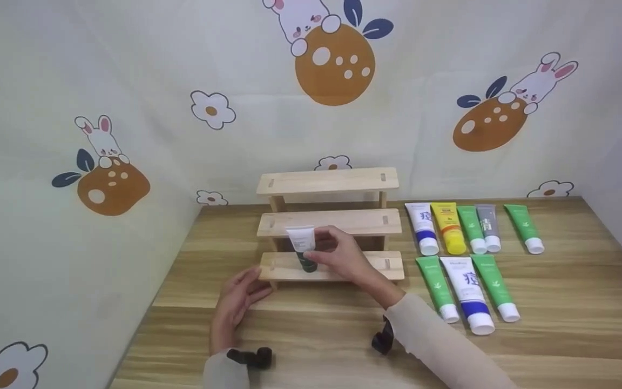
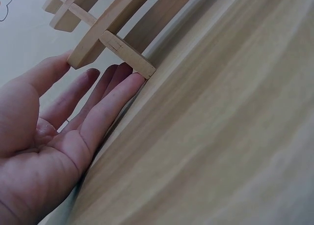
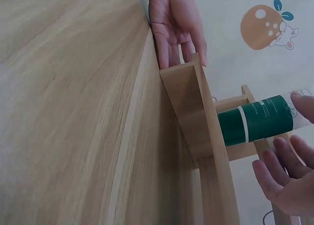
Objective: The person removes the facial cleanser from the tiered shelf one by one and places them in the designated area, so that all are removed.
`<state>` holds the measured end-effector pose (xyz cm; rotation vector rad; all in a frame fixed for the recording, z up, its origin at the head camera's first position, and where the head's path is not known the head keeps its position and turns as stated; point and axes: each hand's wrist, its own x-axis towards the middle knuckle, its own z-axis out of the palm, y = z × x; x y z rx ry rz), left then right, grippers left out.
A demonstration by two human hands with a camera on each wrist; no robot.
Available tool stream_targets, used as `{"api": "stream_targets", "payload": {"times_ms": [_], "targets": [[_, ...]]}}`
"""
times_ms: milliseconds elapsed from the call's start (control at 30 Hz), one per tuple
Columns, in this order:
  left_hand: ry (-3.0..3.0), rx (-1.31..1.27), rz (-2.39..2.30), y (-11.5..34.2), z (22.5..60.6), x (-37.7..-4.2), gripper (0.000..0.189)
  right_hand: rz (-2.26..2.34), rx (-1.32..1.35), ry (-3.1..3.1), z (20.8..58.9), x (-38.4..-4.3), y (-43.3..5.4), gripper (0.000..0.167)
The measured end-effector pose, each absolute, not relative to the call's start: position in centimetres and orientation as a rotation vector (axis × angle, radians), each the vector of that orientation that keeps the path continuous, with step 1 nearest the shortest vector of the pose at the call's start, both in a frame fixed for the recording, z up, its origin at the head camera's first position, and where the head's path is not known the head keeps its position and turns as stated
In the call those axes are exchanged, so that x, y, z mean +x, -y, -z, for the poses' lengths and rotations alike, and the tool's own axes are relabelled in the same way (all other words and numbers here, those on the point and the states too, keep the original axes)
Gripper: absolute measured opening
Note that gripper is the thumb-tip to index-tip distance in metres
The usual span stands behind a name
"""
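In the head view a small squeeze tube (image 1: 302, 243), white above and dark green below, stands cap-down at the lowest step of a three-step wooden rack (image 1: 330, 222). My right hand (image 1: 340, 254) pinches its side between thumb and fingers. In the right wrist view the tube's green part (image 3: 257, 118) meets the step's edge line; whether its cap bears on the board is hidden. At the rack's left end, my left hand (image 1: 238, 297) has its fingers fairly straight. The left wrist view shows the thumb touching the board corner and a fingertip at the leg (image 2: 128, 54).
Right of the rack, several tubes lie flat in two rows, among them a yellow tube (image 1: 450, 227), a grey tube (image 1: 487, 227), green tubes (image 1: 495, 283) and white-and-blue tubes (image 1: 465, 289). A patterned cloth (image 1: 257, 140) hangs behind the wooden table (image 1: 311, 335).
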<state>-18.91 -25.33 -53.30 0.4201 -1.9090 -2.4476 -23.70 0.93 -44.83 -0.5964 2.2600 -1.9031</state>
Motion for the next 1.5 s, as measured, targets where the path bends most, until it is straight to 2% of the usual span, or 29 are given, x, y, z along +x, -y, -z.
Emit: {"api": "stream_targets", "payload": {"times_ms": [300, 767, 1233, 1500], "targets": [[1.905, 0.427, 2.451, 25.3, 53.4, -19.0, 0.028, 1.883, -0.504, -2.359, 44.7, -23.6, -0.2, 0.035], [1.909, 0.426, 2.461, 25.3, 53.2, -19.1, 0.041, 1.97, -0.48, -2.375, 44.8, -23.3, -0.7, 0.027], [1.901, 0.432, 2.45, 25.3, 53.3, -19.0, 0.031, 2.005, -0.369, -2.285, 42.2, -20.8, -6.9, 0.029], [1.965, 0.403, 2.451, 25.6, 53.2, -18.8, 0.042, 2.098, -0.208, -2.215, 40.3, -19.5, -11.5, 0.034]]}}
